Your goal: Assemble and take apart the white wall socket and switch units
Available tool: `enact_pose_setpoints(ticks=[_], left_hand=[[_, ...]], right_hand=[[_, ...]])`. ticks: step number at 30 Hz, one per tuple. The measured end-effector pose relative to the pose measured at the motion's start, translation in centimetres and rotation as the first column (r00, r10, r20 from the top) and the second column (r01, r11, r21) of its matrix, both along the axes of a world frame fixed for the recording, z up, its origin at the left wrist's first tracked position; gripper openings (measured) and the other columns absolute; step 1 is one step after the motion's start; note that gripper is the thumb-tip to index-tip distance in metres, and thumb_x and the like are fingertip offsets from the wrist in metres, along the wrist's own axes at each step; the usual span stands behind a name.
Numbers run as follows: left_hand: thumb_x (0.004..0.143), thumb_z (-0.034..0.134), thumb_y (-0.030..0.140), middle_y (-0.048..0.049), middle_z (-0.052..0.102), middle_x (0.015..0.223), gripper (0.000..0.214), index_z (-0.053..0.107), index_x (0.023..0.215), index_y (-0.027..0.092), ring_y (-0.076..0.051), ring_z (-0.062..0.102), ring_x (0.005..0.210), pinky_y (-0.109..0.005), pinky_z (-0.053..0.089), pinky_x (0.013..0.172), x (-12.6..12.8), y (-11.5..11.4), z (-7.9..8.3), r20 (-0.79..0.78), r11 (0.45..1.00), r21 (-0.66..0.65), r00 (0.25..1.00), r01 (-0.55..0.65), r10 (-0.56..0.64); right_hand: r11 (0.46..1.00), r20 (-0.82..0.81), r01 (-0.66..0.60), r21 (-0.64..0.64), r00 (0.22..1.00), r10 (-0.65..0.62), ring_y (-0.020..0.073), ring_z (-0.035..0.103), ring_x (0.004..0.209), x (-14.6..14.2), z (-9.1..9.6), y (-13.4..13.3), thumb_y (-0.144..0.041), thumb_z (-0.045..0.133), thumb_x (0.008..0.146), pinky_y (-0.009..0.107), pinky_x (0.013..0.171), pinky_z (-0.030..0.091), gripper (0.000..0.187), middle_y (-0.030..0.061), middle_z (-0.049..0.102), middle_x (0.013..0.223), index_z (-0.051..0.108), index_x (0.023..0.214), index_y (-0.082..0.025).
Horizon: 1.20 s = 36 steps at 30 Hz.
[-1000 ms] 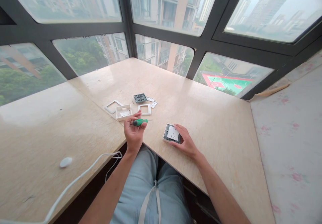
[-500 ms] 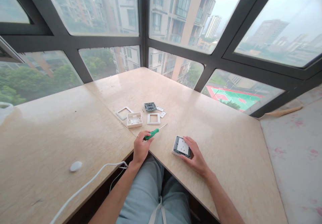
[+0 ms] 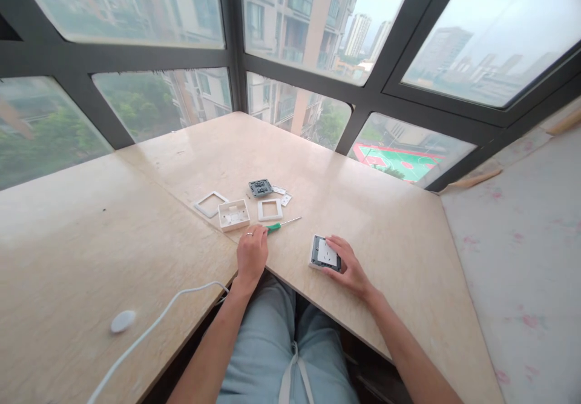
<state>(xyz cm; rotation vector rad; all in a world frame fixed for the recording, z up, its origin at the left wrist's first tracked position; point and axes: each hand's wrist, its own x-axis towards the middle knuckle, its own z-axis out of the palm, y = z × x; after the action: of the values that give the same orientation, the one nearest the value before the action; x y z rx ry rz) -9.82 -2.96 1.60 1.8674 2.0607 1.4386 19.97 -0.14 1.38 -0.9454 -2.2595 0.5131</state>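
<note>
My left hand (image 3: 252,251) is closed at the handle end of a green screwdriver (image 3: 273,228), low over the tabletop. Its thin metal shaft points to the right, and my fingers cover most of the handle. My right hand (image 3: 348,267) grips the right side of a wall socket (image 3: 327,251), which has a white face on a grey frame and sits in a white box on the table. Just beyond my left hand are an open white mounting box (image 3: 234,221) and a white square frame (image 3: 270,209).
A second white frame (image 3: 211,204), a dark grey socket back (image 3: 260,187) and small white plates (image 3: 285,198) lie farther back on the table. On the left are a white round disc (image 3: 123,321) and a white cable (image 3: 154,322). Windows border the table.
My left hand has turned palm-down and lowered the screwdriver toward the table, covering more of its handle. My right hand still holds the socket. The whole view has shifted slightly.
</note>
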Motion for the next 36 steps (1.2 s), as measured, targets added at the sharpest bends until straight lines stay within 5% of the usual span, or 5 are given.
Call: enact_pose_setpoints(ticks=[7, 10, 18, 27, 36], left_hand=[[0.088, 0.052, 0.017, -0.0138, 0.066, 0.114, 0.018, 0.065, 0.100, 0.019, -0.032, 0.056, 0.120, -0.055, 0.039, 0.107, 1.1, -0.8, 1.5, -0.021, 0.997, 0.026, 0.997, 0.068, -0.068], [0.087, 0.053, 0.014, -0.0126, 0.063, 0.121, 0.024, 0.062, 0.108, 0.021, -0.031, 0.050, 0.130, -0.056, 0.034, 0.113, 3.1, -1.9, 2.3, -0.054, 0.974, 0.028, 0.973, 0.226, -0.224], [0.076, 0.070, 0.025, -0.0224, 0.046, 0.142, 0.079, 0.032, 0.144, 0.013, -0.036, 0.043, 0.135, -0.057, 0.038, 0.112, 6.5, -1.4, 1.3, 0.034, 0.720, -0.167, 0.734, 0.674, -0.679], [0.072, 0.072, 0.032, -0.0241, 0.026, 0.156, 0.101, 0.013, 0.151, 0.014, -0.038, 0.026, 0.146, -0.060, 0.026, 0.117, 6.7, 2.5, -2.1, 0.110, 0.633, -0.271, 0.677, 0.725, -0.728], [0.065, 0.077, 0.033, -0.0180, 0.056, 0.135, 0.086, 0.039, 0.140, 0.015, -0.036, 0.053, 0.125, -0.051, 0.041, 0.106, 6.7, 3.0, -0.7, 0.146, 0.586, -0.232, 0.623, 0.777, -0.769]], right_hand=[[0.996, 0.054, 0.036, -0.076, 0.998, -0.032, 0.0334, 0.040, 0.138, -0.1, 0.5, 0.0, -0.051, 0.065, 0.085, 0.058, 0.113, 0.033, 0.070, 0.0158, 0.048, 0.145, 0.043, 0.146, -0.025], [0.994, 0.122, 0.051, -0.101, 0.992, -0.039, 0.0346, 0.039, 0.138, -0.1, 1.3, 0.0, -0.054, 0.064, 0.084, 0.058, 0.113, 0.031, 0.073, 0.0167, 0.047, 0.145, 0.043, 0.146, -0.023], [0.984, 0.172, 0.038, -0.172, 0.985, -0.008, 0.0353, 0.038, 0.137, -0.2, 2.7, 0.5, -0.049, 0.071, 0.079, 0.057, 0.113, 0.030, 0.080, 0.0174, 0.046, 0.144, 0.039, 0.148, -0.022], [0.953, 0.186, 0.021, -0.302, 0.982, 0.037, 0.0346, 0.036, 0.135, -0.8, 4.2, 1.2, -0.033, 0.080, 0.068, 0.053, 0.113, 0.030, 0.091, 0.0167, 0.046, 0.142, 0.036, 0.148, -0.020], [0.942, 0.093, -0.006, -0.336, 0.995, 0.039, 0.0335, 0.041, 0.132, -0.6, 4.2, 0.9, -0.032, 0.081, 0.067, 0.054, 0.111, 0.033, 0.090, 0.0155, 0.049, 0.139, 0.039, 0.146, -0.022]])
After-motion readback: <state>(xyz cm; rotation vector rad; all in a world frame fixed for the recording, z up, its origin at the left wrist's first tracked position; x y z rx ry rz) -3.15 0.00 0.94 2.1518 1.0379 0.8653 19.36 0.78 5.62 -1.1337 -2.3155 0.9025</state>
